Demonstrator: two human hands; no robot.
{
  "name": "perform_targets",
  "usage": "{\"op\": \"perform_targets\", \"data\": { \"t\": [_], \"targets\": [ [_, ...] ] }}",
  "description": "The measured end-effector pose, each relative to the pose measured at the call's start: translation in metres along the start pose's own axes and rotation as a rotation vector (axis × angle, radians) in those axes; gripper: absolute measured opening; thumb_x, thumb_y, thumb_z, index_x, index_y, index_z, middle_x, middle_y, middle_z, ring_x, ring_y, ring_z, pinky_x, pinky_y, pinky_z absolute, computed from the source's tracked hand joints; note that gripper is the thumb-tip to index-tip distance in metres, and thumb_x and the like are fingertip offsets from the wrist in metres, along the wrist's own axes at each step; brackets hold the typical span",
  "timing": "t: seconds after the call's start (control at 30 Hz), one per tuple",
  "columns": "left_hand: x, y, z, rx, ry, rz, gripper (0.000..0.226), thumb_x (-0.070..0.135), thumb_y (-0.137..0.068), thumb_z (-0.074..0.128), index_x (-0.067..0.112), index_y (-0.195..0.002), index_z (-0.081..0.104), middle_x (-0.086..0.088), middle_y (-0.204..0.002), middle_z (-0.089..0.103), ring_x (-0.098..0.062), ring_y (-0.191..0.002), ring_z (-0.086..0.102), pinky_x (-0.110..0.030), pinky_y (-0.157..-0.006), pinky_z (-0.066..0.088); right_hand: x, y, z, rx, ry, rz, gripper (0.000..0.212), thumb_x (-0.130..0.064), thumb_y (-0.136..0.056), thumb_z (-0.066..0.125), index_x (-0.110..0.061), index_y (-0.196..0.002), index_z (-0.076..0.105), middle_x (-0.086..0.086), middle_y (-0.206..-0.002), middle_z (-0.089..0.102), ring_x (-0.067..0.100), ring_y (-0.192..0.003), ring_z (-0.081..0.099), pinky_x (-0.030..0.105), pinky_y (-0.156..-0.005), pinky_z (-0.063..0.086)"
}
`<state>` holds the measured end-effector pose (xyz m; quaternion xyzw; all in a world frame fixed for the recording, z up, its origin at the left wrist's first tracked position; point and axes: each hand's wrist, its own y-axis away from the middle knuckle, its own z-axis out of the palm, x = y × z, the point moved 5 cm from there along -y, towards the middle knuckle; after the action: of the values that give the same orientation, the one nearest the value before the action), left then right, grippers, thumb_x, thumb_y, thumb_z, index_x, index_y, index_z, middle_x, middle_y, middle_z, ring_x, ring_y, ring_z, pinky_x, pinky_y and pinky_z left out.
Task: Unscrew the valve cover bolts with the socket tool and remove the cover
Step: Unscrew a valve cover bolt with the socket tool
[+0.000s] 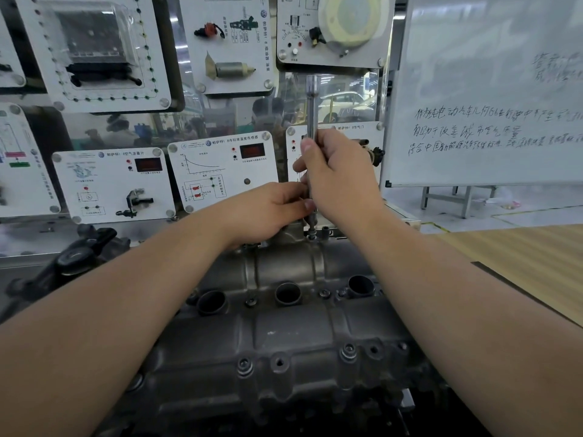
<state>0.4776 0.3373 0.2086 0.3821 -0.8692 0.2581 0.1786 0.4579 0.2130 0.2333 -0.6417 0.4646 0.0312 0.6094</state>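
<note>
The grey cast-metal valve cover (284, 329), with three round dark wells across its middle, fills the view from centre down to six o'clock, with the white whiteboard with handwriting (492, 99) at two o'clock. The right hand (337, 175), just above centre toward twelve o'clock, has its fingers curled round the long silver steel socket tool (312, 102), which stands upright with its lower tip on a small bolt (311, 236) at the cover's far edge. The left hand (268, 209), at its nine o'clock side, pinches the tool's lower shaft with its fingertips.
</note>
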Motion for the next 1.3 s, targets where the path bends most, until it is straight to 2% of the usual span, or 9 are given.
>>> {"op": "perform_targets", "data": {
  "t": [0.17, 0.27, 0.43, 0.63, 0.8, 0.9, 1.03, 1.2, 1.3],
  "targets": [
    [0.0024, -0.0028, 0.0005, -0.005, -0.031, 0.012, 0.028, 0.037, -0.107, 0.051, 0.018, -0.12, 0.067, -0.01, -0.105, 0.072, -0.022, -0.086, 0.063, -0.039, -0.082, 0.05, -0.0018, 0.0029, -0.0001, 0.003, -0.09, -0.015, 0.009, -0.043, -0.1, 0.056, -0.037, -0.102, 0.05, -0.006, -0.078, 0.073, 0.009, -0.068, 0.068, 0.043, -0.07, 0.06],
    [0.0029, -0.0022, 0.0015, -0.009, -0.012, 0.013, 0.027, 0.036, -0.107, 0.051, 0.016, -0.116, 0.067, -0.01, -0.106, 0.072, -0.03, -0.095, 0.065, -0.046, -0.088, 0.051, -0.0023, 0.0021, -0.0009, 0.017, -0.089, -0.015, 0.011, -0.037, -0.103, 0.052, -0.027, -0.098, 0.054, -0.009, -0.078, 0.072, 0.009, -0.064, 0.066, 0.045, -0.069, 0.059],
    [0.0021, -0.0002, 0.0026, -0.017, 0.022, 0.007, 0.021, 0.033, -0.109, 0.047, 0.024, -0.109, 0.067, -0.001, -0.108, 0.074, -0.021, -0.107, 0.066, -0.046, -0.104, 0.047, -0.0036, 0.0025, -0.0005, 0.011, -0.051, -0.001, 0.026, -0.037, -0.105, 0.045, -0.023, -0.088, 0.059, -0.012, -0.079, 0.07, 0.01, -0.066, 0.065, 0.043, -0.07, 0.058],
    [0.0044, -0.0011, 0.002, -0.025, -0.054, 0.007, 0.031, 0.04, -0.107, 0.049, 0.017, -0.12, 0.066, -0.011, -0.11, 0.072, -0.03, -0.106, 0.065, -0.051, -0.098, 0.048, -0.0023, 0.0031, -0.0017, 0.006, -0.095, -0.007, 0.018, -0.048, -0.101, 0.053, -0.032, -0.111, 0.051, -0.013, -0.08, 0.073, 0.002, -0.07, 0.067, 0.042, -0.074, 0.06],
    [0.0023, -0.0014, 0.0027, -0.024, -0.014, -0.002, 0.028, 0.037, -0.107, 0.05, 0.018, -0.12, 0.066, -0.011, -0.112, 0.072, -0.03, -0.108, 0.065, -0.048, -0.098, 0.049, -0.0035, 0.0027, -0.0007, 0.005, -0.058, -0.022, 0.014, -0.039, -0.104, 0.049, -0.029, -0.095, 0.053, -0.012, -0.082, 0.073, 0.007, -0.07, 0.067, 0.044, -0.073, 0.059],
    [-0.0002, -0.0013, 0.0028, -0.014, 0.035, -0.014, 0.027, 0.034, -0.108, 0.048, 0.02, -0.122, 0.067, -0.002, -0.113, 0.074, -0.017, -0.108, 0.066, -0.038, -0.096, 0.05, -0.0059, 0.0027, -0.001, 0.011, -0.033, -0.023, 0.021, -0.036, -0.106, 0.045, -0.029, -0.089, 0.056, -0.013, -0.082, 0.072, 0.006, -0.068, 0.066, 0.04, -0.072, 0.058],
    [0.0001, -0.0006, 0.0024, -0.018, 0.037, -0.004, 0.028, 0.035, -0.108, 0.049, 0.023, -0.128, 0.066, 0.0, -0.119, 0.073, -0.019, -0.116, 0.065, -0.041, -0.106, 0.047, -0.0072, 0.0039, -0.0019, -0.004, -0.041, -0.004, 0.023, -0.038, -0.106, 0.045, -0.027, -0.092, 0.061, -0.013, -0.08, 0.071, 0.007, -0.071, 0.066, 0.042, -0.075, 0.058],
    [0.0015, -0.0025, 0.0026, -0.029, -0.013, 0.017, 0.026, 0.036, -0.107, 0.051, 0.019, -0.118, 0.067, -0.009, -0.107, 0.073, -0.016, -0.091, 0.063, -0.037, -0.085, 0.05, -0.0068, 0.0055, -0.0017, -0.021, -0.067, -0.009, 0.018, -0.039, -0.103, 0.053, -0.024, -0.113, 0.055, -0.01, -0.082, 0.074, 0.006, -0.073, 0.068, 0.047, -0.077, 0.059],
    [-0.0006, -0.0026, 0.0032, -0.024, 0.006, 0.0, 0.028, 0.036, -0.107, 0.05, 0.016, -0.116, 0.068, -0.002, -0.107, 0.074, -0.019, -0.1, 0.067, -0.033, -0.092, 0.05, -0.0061, 0.0043, -0.002, -0.014, -0.052, -0.011, 0.016, -0.037, -0.106, 0.047, -0.023, -0.103, 0.055, -0.011, -0.084, 0.073, 0.009, -0.07, 0.068, 0.046, -0.074, 0.059]
  ]
}}
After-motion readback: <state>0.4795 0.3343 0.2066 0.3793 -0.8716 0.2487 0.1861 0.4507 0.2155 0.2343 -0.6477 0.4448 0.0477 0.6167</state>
